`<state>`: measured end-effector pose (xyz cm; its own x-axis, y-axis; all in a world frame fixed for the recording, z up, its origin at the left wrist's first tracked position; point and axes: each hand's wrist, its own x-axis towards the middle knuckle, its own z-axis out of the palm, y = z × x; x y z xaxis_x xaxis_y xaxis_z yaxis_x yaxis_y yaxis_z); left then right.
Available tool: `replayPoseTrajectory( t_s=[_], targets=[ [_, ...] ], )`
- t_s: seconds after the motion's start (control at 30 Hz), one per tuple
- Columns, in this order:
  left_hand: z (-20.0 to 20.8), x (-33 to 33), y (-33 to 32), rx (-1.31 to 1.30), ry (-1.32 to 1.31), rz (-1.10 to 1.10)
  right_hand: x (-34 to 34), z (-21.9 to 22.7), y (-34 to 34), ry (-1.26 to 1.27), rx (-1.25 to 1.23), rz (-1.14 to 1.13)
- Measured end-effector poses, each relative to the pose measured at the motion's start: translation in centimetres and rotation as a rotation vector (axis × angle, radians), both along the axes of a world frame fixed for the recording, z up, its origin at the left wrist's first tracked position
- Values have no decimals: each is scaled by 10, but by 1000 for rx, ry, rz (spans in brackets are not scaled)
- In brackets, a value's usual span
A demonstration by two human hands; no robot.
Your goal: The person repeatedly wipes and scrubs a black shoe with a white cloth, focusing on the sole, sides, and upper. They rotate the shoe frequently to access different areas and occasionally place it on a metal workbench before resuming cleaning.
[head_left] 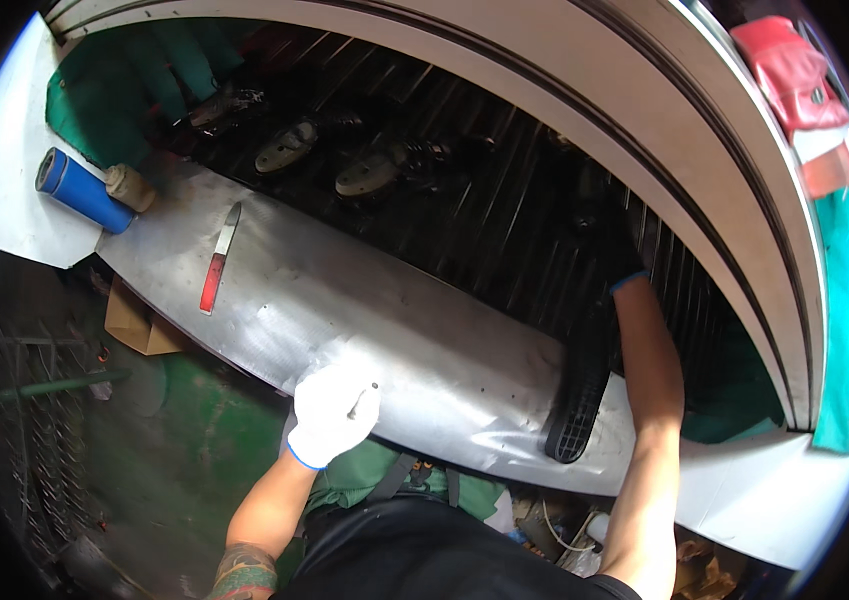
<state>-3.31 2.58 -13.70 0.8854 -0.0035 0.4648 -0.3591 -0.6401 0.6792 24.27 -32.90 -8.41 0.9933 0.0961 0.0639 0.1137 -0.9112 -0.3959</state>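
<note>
My left hand (pixel 332 412), in a white glove with a blue cuff, is curled over the near edge of a bare metal ledge (pixel 384 300). A thin, dark metal piece (pixel 355 402) shows against the glove; its kind is too small to tell. Reaching into the dark opening is my right hand (pixel 606 235), in a dark glove with a blue cuff, its fingers lost in shadow. Beside that forearm a long black piece with a grid tread, like a shoe sole (pixel 574 425), lies across the ledge. A red-handled knife (pixel 215 265) rests left of centre.
Inside the opening, shoes on pale lasts (pixel 368 172) stand over dark rollers (pixel 464 230). A blue cylinder (pixel 84 190) and a tan roll (pixel 130 187) lie at the left. A pale curved hood (pixel 644 90) arches overhead. A red pouch (pixel 789 75) sits at the upper right.
</note>
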Motion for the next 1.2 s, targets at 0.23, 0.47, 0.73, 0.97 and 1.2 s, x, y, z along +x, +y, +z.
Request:
replayPoseTrajectory(
  t_s=[0.23,0.47,0.73,0.97,1.2],
  targets=[
    [5,1,1,20,8,52,89,-39,59,-19,-56,10],
    [-1,3,4,-22,-41,40,162,-55,132,-59,-83,62],
    [-3,-7,4,-96,-17,93,202,-37,157,-49,-74,56],
    [17,19,30,-264,220,-62,28,-2,75,-1,112,211],
    [11,174,62,70,193,112,-219,18,-2,507,431,89]
  ],
)
